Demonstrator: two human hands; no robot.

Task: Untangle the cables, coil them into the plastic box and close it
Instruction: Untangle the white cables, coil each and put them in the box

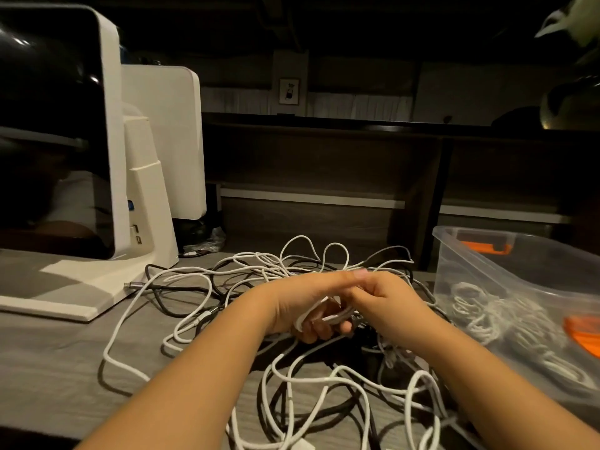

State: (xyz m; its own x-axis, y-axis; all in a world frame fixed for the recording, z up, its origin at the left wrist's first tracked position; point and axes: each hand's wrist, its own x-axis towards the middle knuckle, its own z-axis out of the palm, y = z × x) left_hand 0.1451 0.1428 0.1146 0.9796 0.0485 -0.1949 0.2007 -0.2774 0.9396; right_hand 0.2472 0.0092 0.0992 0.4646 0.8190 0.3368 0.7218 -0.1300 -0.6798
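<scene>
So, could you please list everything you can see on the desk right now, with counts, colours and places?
Tangled cables: several, mostly white, some black, spread over the desk centre.
Plastic box: one, clear, right side, open, orange clips; coiled white cables already inside.
Monitors: two, white, left, back to back.
Desk: one, grey wood-grain.
Plastic bag: one, clear, behind the monitors.
Framed picture: one, small, back wall.
Left hand: grip wound with white cable loops.
Right hand: grip pinching cable against the left hand.
</scene>
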